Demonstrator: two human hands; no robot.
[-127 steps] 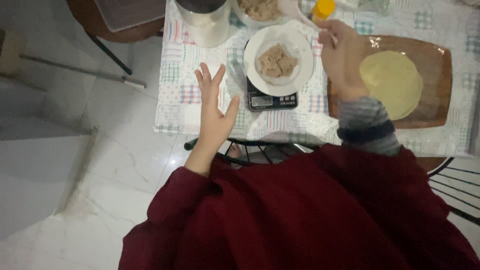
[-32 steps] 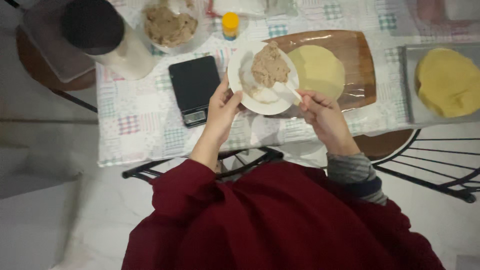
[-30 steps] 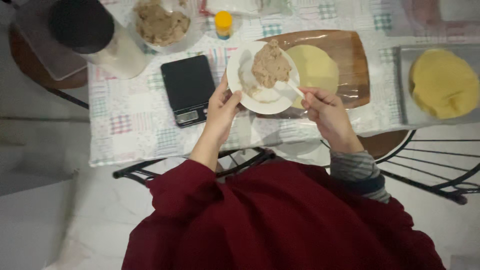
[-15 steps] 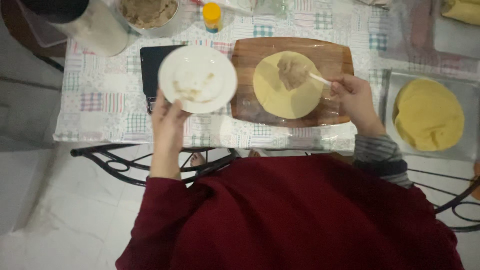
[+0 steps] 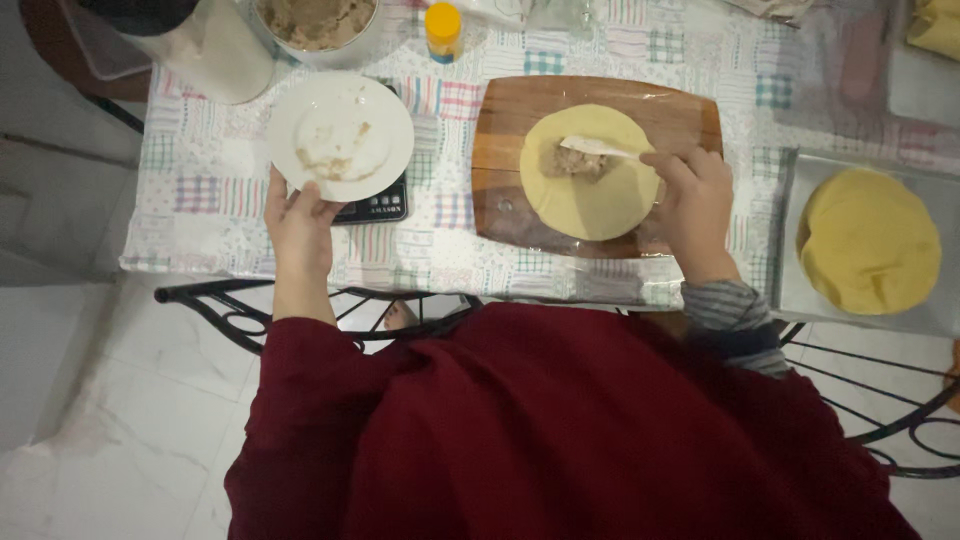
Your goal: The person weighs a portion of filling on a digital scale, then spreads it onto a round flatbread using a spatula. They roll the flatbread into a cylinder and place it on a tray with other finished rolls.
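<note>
My left hand (image 5: 296, 222) grips the near rim of a white plate (image 5: 341, 135) smeared with leftover filling, held over a black kitchen scale (image 5: 378, 207). My right hand (image 5: 693, 198) holds a white spoon (image 5: 598, 148) whose tip rests in a lump of brown filling (image 5: 573, 162). The filling lies on a round yellow flatbread (image 5: 591, 172) spread on a wooden board (image 5: 505, 160).
A grey tray (image 5: 797, 278) at the right carries a stack of yellow flatbreads (image 5: 870, 240). At the back stand a bowl of brown filling (image 5: 316, 24), a tall pale jug (image 5: 207, 42) and a small orange-capped bottle (image 5: 443, 29). A patchwork cloth (image 5: 205, 190) covers the table.
The filling went from the plate onto the flatbread. My left hand has carried the emptied plate left over the scale, and my right hand now works the spoon in the filling.
</note>
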